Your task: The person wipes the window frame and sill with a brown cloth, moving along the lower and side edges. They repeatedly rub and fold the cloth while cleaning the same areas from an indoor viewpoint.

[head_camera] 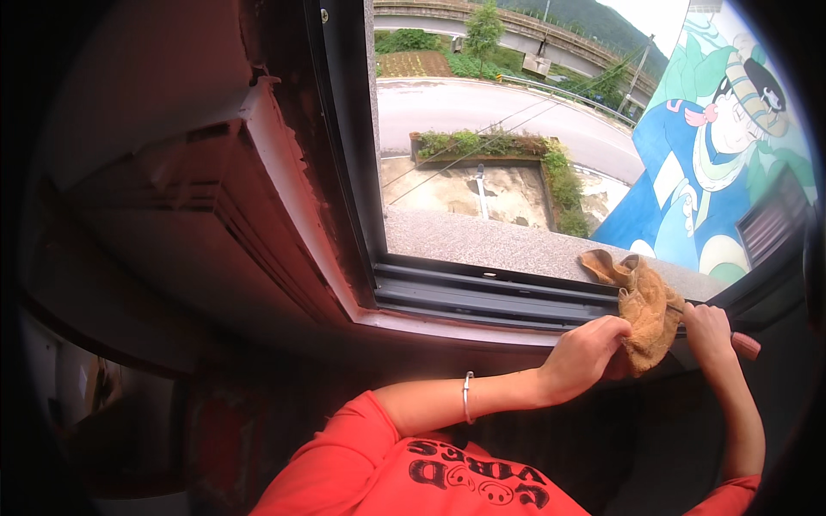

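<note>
A brown terry cloth point(648, 309) is draped over the sliding window's dark metal bottom track point(490, 297), near its right end. My left hand point(584, 351) pinches the lower left edge of the cloth. To the right of it, my right hand point(710, 329) is closed around a tool with a reddish handle point(746, 346), perhaps a screwdriver. Its thin dark shaft points left into the cloth, and its tip is hidden there. One corner of the cloth hangs over the speckled stone outer sill point(477, 238).
A dark upright window frame point(348, 148) and a white inner trim point(297, 200) stand at the left. Past the opening lie a paved yard point(445, 187) with a planted border point(564, 187), a road point(452, 106) and a painted mural wall point(703, 168).
</note>
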`<action>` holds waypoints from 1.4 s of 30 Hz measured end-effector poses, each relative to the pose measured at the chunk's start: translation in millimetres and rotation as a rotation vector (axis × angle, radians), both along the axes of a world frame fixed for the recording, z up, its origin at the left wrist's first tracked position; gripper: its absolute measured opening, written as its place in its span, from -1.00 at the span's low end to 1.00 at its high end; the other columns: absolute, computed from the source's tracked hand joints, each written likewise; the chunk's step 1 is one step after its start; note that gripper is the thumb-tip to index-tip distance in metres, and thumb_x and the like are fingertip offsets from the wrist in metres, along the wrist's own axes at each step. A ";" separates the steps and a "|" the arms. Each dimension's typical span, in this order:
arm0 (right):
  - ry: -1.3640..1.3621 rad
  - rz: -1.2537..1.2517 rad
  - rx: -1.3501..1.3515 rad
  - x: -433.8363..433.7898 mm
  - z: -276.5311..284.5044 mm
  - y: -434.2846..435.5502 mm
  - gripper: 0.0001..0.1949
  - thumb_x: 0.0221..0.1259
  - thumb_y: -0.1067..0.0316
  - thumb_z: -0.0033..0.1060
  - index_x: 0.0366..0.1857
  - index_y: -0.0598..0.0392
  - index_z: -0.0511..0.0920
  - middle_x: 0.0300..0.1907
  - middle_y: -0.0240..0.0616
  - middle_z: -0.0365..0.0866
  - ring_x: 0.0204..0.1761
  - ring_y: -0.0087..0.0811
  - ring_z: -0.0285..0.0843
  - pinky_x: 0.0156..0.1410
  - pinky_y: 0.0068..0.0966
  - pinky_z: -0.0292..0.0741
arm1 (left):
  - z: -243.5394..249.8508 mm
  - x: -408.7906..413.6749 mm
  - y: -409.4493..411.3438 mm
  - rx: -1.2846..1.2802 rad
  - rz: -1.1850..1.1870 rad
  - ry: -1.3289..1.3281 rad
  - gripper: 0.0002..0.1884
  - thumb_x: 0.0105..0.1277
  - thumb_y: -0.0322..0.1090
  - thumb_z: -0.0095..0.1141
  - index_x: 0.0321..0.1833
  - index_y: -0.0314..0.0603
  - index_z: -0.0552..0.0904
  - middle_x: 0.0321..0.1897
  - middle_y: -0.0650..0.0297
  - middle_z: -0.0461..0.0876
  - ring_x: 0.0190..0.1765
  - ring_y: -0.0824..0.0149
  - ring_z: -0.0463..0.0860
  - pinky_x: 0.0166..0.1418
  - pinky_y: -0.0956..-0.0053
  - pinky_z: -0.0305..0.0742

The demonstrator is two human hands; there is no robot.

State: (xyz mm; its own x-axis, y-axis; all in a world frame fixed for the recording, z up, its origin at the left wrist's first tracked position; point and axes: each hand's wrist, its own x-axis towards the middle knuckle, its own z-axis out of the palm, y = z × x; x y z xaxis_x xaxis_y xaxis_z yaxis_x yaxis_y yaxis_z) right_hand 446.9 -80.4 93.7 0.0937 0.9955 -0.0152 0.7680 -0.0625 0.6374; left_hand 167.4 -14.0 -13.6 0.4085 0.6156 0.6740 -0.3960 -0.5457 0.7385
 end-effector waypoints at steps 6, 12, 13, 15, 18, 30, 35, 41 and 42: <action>1.157 0.017 0.328 -88.1 -19.3 -11.2 -0.75 0.63 0.26 -0.03 -0.16 0.22 0.57 -0.54 -0.38 0.27 -0.48 -0.62 0.26 -0.37 -0.54 0.28 | 20.1 -107.5 -6.7 -0.034 0.264 -0.171 -0.76 0.40 -0.67 0.10 0.05 -0.23 0.54 -0.11 0.10 0.54 -0.09 0.14 0.59 0.03 0.39 0.52; 0.345 0.647 0.233 -180.1 16.7 50.5 -0.74 0.21 0.46 0.19 -0.01 0.07 0.61 -0.38 -0.28 0.57 -0.43 -0.25 0.66 -0.39 -0.34 0.49 | 24.0 -228.9 1.7 0.377 0.820 -0.067 -0.65 0.30 -0.72 0.16 0.10 -0.21 0.57 -0.05 0.02 0.54 -0.11 0.18 0.59 -0.08 0.39 0.57; 0.378 0.700 0.252 -198.8 20.7 55.7 -0.74 0.19 0.43 0.19 -0.03 0.05 0.61 -0.37 -0.30 0.56 -0.42 -0.28 0.66 -0.39 -0.35 0.50 | 19.5 -246.7 0.4 0.460 0.920 0.037 -0.61 0.26 -0.72 0.18 0.12 -0.20 0.57 -0.02 0.02 0.53 -0.12 0.18 0.59 -0.10 0.41 0.57; 0.441 0.809 0.279 -241.6 24.4 66.0 -0.76 0.15 0.37 0.20 -0.08 0.01 0.60 -0.37 -0.34 0.54 -0.39 -0.33 0.68 -0.39 -0.37 0.52 | 15.4 -270.3 -4.8 0.472 1.064 0.153 -0.55 0.21 -0.72 0.21 0.15 -0.15 0.59 0.03 0.00 0.51 -0.09 0.18 0.58 -0.09 0.42 0.57; 0.434 0.948 0.069 -291.9 3.6 95.0 -0.87 0.19 0.31 0.19 -0.24 0.03 0.53 -0.39 -0.36 0.57 -0.41 -0.39 0.71 -0.45 -0.39 0.52 | 21.1 -274.7 -8.0 0.536 1.245 0.292 -0.65 0.34 -0.66 0.19 0.13 -0.13 0.61 -0.01 0.11 0.45 -0.06 0.25 0.52 -0.01 0.42 0.52; 0.785 0.846 -0.034 -274.9 -2.0 125.6 -0.84 0.24 0.23 0.37 -0.24 -0.01 0.60 -0.50 -0.24 0.60 -0.44 -0.08 0.65 -0.39 -0.19 0.52 | 8.2 -282.5 -34.6 0.474 1.221 0.434 -0.70 0.30 -0.63 0.17 0.08 -0.30 0.53 -0.21 0.08 0.54 -0.23 0.22 0.53 -0.19 0.41 0.47; 0.989 0.780 -0.209 -276.7 -35.2 141.5 -0.82 0.30 0.20 0.30 -0.24 0.06 0.56 -0.45 -0.09 0.63 -0.36 0.10 0.64 -0.24 -0.04 0.53 | 18.1 -263.7 -24.4 0.490 1.046 0.388 -0.71 0.30 -0.46 0.29 0.02 -0.35 0.53 -0.33 0.07 0.61 -0.39 0.19 0.62 -0.32 0.40 0.51; 0.857 0.862 0.384 -227.8 31.0 105.2 -0.84 0.20 0.37 0.42 -0.36 0.06 0.55 -0.51 -0.21 0.60 -0.48 -0.17 0.64 -0.39 -0.30 0.51 | 49.4 -263.8 -20.3 0.822 1.194 0.530 -0.73 0.28 -0.45 0.33 0.00 -0.32 0.62 -0.44 0.20 0.56 -0.56 0.31 0.54 -0.55 0.46 0.39; 0.774 0.893 0.462 -227.1 32.4 106.5 -0.83 0.23 0.33 0.40 -0.30 0.08 0.54 -0.48 -0.22 0.60 -0.47 -0.19 0.65 -0.39 -0.30 0.51 | 54.1 -254.7 -17.0 0.922 1.261 0.544 -0.74 0.29 -0.44 0.32 0.02 -0.26 0.66 -0.42 0.23 0.57 -0.53 0.33 0.54 -0.53 0.47 0.39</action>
